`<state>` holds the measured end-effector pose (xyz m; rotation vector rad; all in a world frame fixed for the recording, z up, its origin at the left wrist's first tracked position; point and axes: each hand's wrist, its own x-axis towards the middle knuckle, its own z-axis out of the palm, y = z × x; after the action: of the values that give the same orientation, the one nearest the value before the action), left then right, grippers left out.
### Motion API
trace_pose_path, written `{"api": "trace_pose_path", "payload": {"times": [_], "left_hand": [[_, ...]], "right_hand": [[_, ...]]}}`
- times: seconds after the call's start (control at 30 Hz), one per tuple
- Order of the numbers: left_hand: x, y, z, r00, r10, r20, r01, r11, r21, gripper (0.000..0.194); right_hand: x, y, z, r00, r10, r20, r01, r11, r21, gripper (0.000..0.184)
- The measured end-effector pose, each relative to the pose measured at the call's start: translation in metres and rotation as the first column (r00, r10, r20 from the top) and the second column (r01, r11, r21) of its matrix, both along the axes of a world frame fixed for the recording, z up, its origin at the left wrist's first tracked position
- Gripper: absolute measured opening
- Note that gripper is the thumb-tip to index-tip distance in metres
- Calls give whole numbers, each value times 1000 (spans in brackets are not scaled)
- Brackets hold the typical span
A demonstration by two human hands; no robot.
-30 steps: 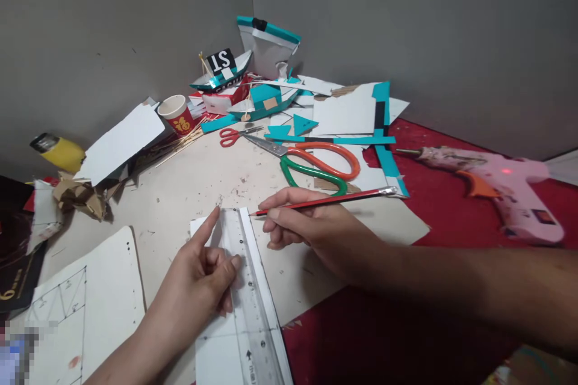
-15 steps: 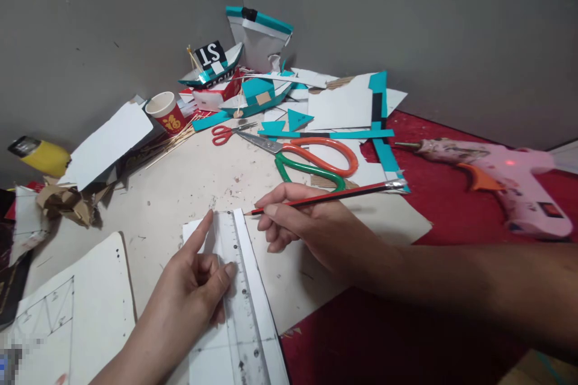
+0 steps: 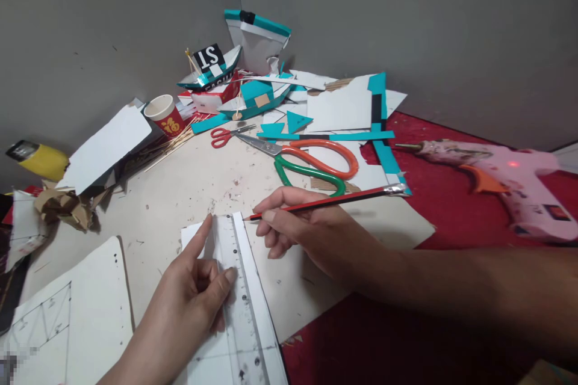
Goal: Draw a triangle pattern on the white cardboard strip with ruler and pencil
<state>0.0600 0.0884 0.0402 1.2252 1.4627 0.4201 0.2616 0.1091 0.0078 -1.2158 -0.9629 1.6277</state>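
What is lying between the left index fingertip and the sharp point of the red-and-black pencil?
In the head view, the far end of the clear plastic ruler lies there, then a narrow strip of white board.

There is one clear ruler (image 3: 241, 319). Left of it are one left hand (image 3: 192, 292) and one drawn-on sheet (image 3: 97, 301); right of it, one right hand (image 3: 311, 225), one pencil (image 3: 352, 197) and one hot glue gun (image 3: 497, 174). Beyond it are two pairs of scissors, one large (image 3: 291, 148), one small (image 3: 232, 132), two teal-sided model boats (image 3: 255, 105) and one paper cup (image 3: 170, 121).
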Motion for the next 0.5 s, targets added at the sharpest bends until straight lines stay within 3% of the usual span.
{"api": "trace_pose_path", "payload": {"times": [0.23, 0.37, 0.5], "left_hand": [[0, 1, 2, 1000, -20, -7, 20, 1000, -10, 93], [-1, 0, 2, 999, -50, -19, 50, 999, -6, 91], [1, 0, 4, 998, -55, -35, 55, 999, 0, 89]], "right_hand": [[1, -4, 7, 994, 64, 92, -65, 998, 16, 9], [1, -8, 12, 967, 125, 223, -168, 968, 185, 4], [1, -11, 14, 921, 164, 354, -281, 907, 313, 11]]}}
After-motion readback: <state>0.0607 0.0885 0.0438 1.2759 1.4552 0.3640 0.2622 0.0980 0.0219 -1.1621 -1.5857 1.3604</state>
